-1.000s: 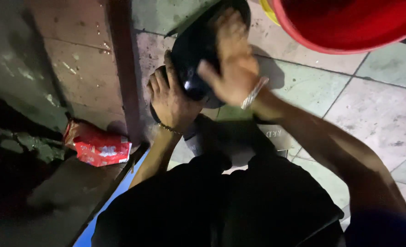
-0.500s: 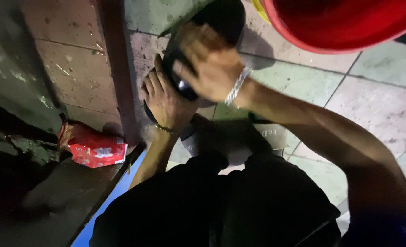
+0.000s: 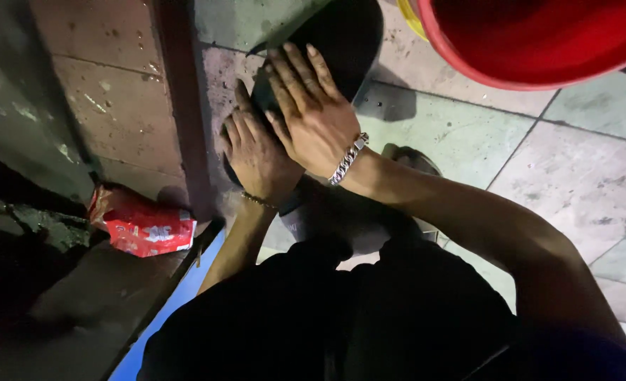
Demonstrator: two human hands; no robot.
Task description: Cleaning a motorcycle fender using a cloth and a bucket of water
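Crumpled red packet (image 3: 143, 227) (white markings) on the floor, left

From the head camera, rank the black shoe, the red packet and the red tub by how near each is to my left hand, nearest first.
1. black shoe: under the left hand, touching it.
2. red packet: on the floor, lower left of that hand.
3. red tub: top right corner, past the right hand.

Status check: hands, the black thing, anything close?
Left hand gripping black round object edge. Right hand flat on top. Red basin close above-right.
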